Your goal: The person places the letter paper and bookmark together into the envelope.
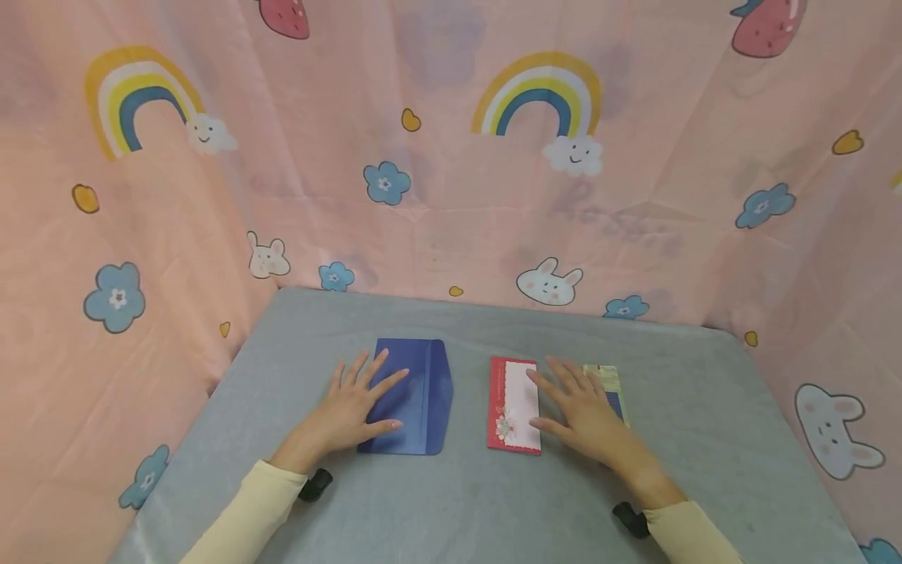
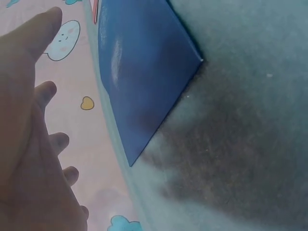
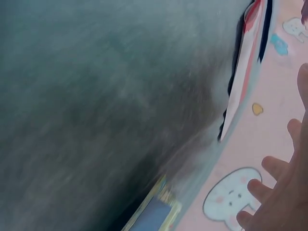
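A blue envelope (image 1: 405,423) with its flap unfolded to the right lies on the table. My left hand (image 1: 352,403) is held over its left side, fingers spread and holding nothing; the left wrist view shows the hand raised off the envelope (image 2: 149,62). To the right lies a red card (image 1: 521,407) with a white panel and a flower print. Between that card and a small yellow-and-blue printed card (image 1: 611,384) hovers my right hand (image 1: 588,411), fingers spread, partly covering the printed card. In the right wrist view the red card (image 3: 245,67) stands at the upper right.
Grey cloth covers the table (image 1: 465,517). A pink curtain (image 1: 451,227) printed with rainbows, rabbits and flowers rises behind it and along both sides. Dark wrist cameras (image 1: 315,486) sit at both cuffs.
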`<action>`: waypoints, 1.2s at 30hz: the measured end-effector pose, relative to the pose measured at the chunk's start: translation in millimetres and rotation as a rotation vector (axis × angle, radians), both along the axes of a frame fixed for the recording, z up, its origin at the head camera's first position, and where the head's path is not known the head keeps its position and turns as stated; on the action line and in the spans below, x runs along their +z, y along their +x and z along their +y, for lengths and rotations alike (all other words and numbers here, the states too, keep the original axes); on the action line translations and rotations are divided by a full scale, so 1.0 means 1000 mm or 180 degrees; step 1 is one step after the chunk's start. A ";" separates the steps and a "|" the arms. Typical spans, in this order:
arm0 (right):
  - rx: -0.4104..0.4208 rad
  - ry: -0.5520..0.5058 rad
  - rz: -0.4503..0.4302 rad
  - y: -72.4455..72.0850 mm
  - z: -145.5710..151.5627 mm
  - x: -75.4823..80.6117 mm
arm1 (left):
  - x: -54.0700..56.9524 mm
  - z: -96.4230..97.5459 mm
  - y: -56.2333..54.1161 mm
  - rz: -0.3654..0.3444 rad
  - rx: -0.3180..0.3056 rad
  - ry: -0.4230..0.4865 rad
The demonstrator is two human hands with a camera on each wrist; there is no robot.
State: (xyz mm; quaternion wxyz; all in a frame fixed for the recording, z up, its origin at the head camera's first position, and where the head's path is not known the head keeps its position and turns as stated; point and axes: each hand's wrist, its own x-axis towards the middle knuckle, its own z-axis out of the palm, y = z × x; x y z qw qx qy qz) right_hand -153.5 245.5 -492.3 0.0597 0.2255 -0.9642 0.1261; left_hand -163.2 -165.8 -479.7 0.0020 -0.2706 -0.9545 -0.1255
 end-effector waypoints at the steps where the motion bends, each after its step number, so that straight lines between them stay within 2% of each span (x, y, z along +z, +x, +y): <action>1: 0.0017 -0.0014 0.0011 -0.001 -0.002 0.000 | -0.001 0.000 0.000 -0.0009 -0.0002 -0.0003; 13: 0.0294 0.0040 0.0199 -0.009 -0.033 -0.009 | -0.009 0.006 -0.005 -0.0105 -0.0060 -0.0013; 21: 0.0451 0.0076 0.0026 -0.015 -0.051 -0.011 | -0.013 0.009 -0.008 -0.0181 -0.0049 -0.0059; 31: 0.0476 0.0135 -0.0035 -0.024 -0.070 -0.010 | -0.018 0.015 -0.010 -0.0272 -0.0035 -0.0059; 36: 0.0565 0.0068 -0.0103 -0.029 -0.080 -0.004 | -0.019 0.019 -0.011 -0.0295 -0.0002 -0.0092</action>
